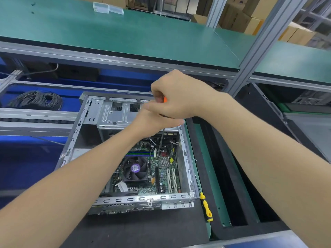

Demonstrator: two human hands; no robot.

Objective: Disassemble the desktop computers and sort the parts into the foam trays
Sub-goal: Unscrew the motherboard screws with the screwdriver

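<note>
- Desktop computer is lying open on the dark table, in the middle of the head view, with its motherboard and fan facing up.
- The right hand is hovering over the case's far right part, its fingers clamping an orange-handled screwdriver whose shaft is reaching down to the motherboard.
- The left hand is sitting just under the right one, touching it; whether its fingers are apart or together I cannot tell.
- A yellow screwdriver is lying just right of the case's near corner, beside a black foam tray.
</note>
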